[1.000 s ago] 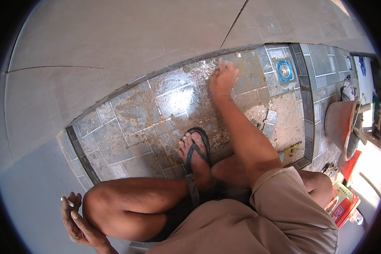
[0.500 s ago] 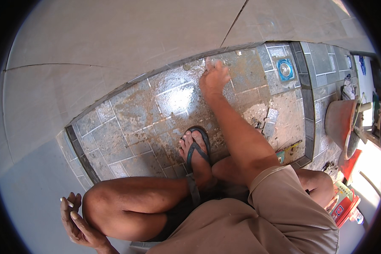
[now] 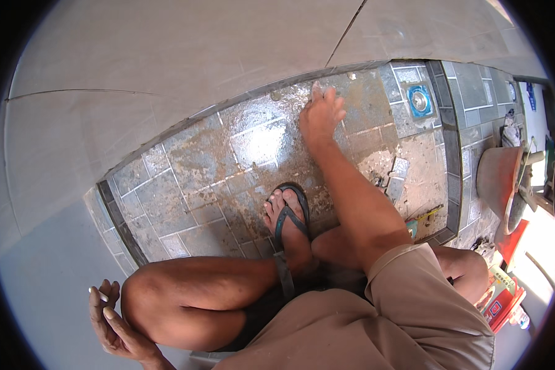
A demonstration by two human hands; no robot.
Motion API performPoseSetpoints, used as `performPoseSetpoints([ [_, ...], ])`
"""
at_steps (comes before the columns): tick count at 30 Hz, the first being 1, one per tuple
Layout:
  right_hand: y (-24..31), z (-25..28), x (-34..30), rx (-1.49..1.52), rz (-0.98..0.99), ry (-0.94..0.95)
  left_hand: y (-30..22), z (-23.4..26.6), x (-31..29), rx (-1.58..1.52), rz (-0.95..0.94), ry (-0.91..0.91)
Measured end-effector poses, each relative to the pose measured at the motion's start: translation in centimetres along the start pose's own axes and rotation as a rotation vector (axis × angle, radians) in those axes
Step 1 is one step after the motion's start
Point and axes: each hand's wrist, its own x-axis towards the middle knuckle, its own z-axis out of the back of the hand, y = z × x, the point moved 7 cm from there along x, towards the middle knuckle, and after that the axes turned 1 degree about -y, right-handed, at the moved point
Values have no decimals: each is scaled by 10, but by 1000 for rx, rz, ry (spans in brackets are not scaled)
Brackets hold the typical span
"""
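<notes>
Grey, wet tiles (image 3: 243, 145) look hard, slippery, too flush to grip; the right hand (image 3: 322, 117) curls, contents unclear, while the left hand (image 3: 114, 327) pinches 1 white stick (image 3: 103, 296).

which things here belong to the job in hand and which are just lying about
Likely part of the job:
- right grip, reaching down to the floor
- wet floor tiles beside it

Seemingly just about:
- loose tile piece
- what looks like a tape measure
- large tub
- small white stick, held in left grip
</notes>
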Motion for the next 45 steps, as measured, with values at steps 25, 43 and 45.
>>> performPoseSetpoints([
  [25,12,-1,-17,-61,351,51,2,1,-1,-19,-10,4],
  [43,-49,15,31,-26,-211,-91,-12,-2,-1,13,-10,-7],
  [45,-46,14,32,-71,-180,-100,-11,-1,-1,5,0,-10],
])
